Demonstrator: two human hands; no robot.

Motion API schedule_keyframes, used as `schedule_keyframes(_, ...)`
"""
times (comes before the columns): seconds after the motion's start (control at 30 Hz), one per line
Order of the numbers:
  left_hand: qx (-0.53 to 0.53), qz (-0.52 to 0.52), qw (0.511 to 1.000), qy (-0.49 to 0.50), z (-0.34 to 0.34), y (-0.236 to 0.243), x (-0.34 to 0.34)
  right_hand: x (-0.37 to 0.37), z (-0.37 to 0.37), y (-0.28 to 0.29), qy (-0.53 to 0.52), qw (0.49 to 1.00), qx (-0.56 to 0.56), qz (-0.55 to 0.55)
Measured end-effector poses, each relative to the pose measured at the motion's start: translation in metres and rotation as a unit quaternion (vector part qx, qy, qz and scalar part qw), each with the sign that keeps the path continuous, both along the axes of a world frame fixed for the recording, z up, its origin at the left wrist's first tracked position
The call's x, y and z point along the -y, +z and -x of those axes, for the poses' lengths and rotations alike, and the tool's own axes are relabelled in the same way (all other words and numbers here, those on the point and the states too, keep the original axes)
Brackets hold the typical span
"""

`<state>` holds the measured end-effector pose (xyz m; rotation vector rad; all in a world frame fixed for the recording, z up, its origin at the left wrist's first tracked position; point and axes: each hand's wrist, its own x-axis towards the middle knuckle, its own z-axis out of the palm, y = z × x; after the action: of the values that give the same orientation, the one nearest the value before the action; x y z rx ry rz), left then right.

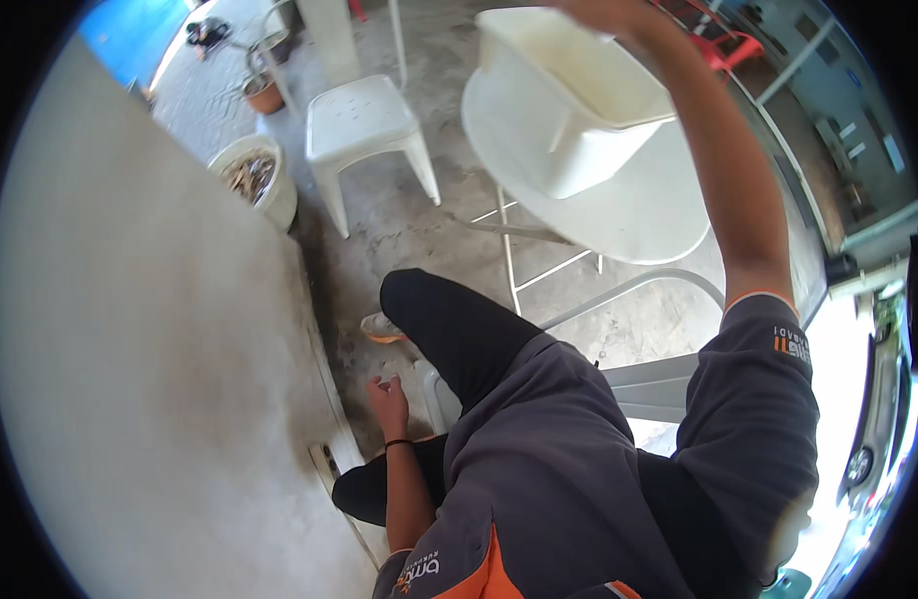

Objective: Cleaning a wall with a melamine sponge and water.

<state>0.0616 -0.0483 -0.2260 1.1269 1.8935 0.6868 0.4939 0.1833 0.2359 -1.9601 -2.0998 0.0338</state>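
My right arm reaches far up over the round white table (669,225). At the top edge, my right hand (609,14) is blurred and partly cut off, so its fingers do not show clearly. Below it a deep, cream-white plastic tub (609,155) stands on the table, its inside stained yellowish. Whether the hand touches the tub's rim I cannot tell. Low beside my knees hangs my left hand (387,404), fingers loosely bent and a little apart, with nothing visible in it. A dark band circles that wrist.
A pale wall (160,329) runs close along my left, with a socket (326,461) near my knee. Ahead stand a white metal stool (364,120), a pot of dry litter (254,180) and a terracotta pot (264,95). Red chairs (728,48) are at far right.
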Motion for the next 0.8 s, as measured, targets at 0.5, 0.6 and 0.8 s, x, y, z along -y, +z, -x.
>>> schedule_keyframes(0.5,0.055,-0.241,0.965,-0.090,-0.150,0.125,-0.123,-0.061,-0.026,-0.167,-0.041,0.938,0.093,0.330)
schedule_keyframes(0.6,0.069,-0.223,0.968,-0.087,-0.160,0.123,-0.130,-0.058,-0.025,-0.172,-0.009,0.932,0.132,0.338)
schedule_keyframes(0.8,0.069,-0.208,0.968,-0.118,-0.162,0.115,-0.139,-0.065,-0.043,-0.086,-0.037,0.896,-0.174,0.407)
